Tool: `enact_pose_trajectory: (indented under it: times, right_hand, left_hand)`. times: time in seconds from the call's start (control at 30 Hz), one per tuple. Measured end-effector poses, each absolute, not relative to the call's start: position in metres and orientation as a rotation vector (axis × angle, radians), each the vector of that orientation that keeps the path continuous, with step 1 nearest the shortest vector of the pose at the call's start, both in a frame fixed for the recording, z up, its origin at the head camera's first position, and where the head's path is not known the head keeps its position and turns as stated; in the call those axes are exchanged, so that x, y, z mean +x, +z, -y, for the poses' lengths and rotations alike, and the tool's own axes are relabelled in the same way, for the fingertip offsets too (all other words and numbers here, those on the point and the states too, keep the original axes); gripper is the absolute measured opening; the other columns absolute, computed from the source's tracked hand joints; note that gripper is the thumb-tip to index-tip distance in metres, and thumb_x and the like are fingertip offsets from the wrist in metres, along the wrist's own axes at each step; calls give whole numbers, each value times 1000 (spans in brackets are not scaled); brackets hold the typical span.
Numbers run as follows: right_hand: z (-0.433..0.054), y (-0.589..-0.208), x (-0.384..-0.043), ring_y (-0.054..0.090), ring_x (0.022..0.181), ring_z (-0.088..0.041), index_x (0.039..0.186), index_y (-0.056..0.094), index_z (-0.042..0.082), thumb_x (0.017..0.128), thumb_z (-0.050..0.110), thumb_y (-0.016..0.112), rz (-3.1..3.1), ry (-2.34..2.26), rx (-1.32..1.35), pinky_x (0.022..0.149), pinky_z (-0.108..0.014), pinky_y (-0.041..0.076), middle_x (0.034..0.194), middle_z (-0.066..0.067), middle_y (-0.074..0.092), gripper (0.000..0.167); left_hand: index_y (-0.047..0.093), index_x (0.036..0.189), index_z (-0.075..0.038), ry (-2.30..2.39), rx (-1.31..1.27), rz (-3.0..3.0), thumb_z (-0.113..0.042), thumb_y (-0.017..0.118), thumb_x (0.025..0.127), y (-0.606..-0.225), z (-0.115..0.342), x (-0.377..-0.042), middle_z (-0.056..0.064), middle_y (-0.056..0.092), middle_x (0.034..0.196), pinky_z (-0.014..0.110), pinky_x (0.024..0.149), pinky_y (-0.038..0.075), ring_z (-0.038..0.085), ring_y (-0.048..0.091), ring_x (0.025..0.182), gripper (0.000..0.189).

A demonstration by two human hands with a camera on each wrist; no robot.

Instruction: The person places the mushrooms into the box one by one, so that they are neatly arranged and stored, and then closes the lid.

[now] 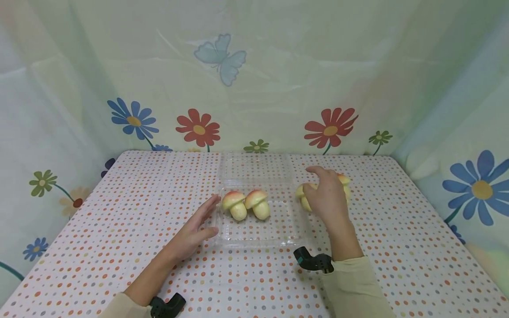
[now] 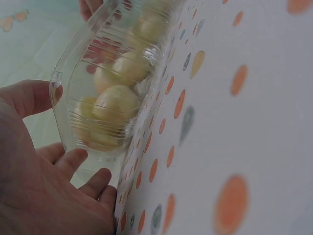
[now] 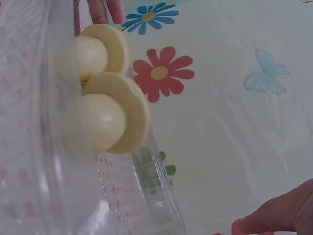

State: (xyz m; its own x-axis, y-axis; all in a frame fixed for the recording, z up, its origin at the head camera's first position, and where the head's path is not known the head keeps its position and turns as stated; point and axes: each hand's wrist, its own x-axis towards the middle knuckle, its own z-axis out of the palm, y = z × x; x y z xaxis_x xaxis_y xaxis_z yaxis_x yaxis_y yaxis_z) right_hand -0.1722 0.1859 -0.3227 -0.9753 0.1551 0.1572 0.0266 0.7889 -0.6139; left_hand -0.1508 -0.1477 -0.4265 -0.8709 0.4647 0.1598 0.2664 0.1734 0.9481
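Lying side by side, two red-tinged mushrooms (image 1: 258,206) occupy the left of our clear plastic clamshell (image 1: 282,224); our left hand (image 1: 193,232) touches its edge, fingers spread, while our right hand (image 1: 328,196), thumb and index finger parted, is beside more mushrooms (image 1: 302,198) on the dotted surface (image 1: 159,194).

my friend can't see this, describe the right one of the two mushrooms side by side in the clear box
On the dotted table lies a clear box, its lid folded back. Inside are a left mushroom and a right mushroom, both pale yellow with reddish tops. Yours is the right one, farther from the left hand and nearer the box's middle.
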Motion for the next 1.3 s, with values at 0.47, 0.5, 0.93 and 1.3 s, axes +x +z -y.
enact_pose_trajectory:
  times: [0.47,0.5,0.93,1.3]
  right_hand:
    - [-193,-330,-177,56,98,-39,146,53,0,91,2,55,2894,938,-204,57,-30,44,148,-38,43,56]
    - [-193,-330,-177,56,98,-39,146,53,-1,90,1,55,2899,929,-202,57,-31,44,147,-38,44,56]
    - [-195,-343,-184,55,100,-39,136,60,-4,83,0,59,2949,820,-144,74,-45,49,130,-33,58,53]
    - [-192,-350,-187,57,108,-42,133,64,-1,88,4,70,2928,815,-168,80,-49,50,128,-31,57,46]
  left_hand:
    - [9,167,-10,1771,689,-2277,-8,54,100,-426,148,-149,16,10,174,67,126,5,42,9,160,81]
    - [9,167,-11,1769,686,-2277,-8,54,100,-427,148,-149,16,10,174,67,126,5,42,9,160,81]
    - [10,167,-11,1762,686,-2290,-7,53,99,-426,148,-150,17,10,174,67,126,6,42,9,160,80]
    - [10,167,-11,1764,686,-2292,-7,54,100,-427,148,-151,15,10,174,66,127,6,42,10,160,80]
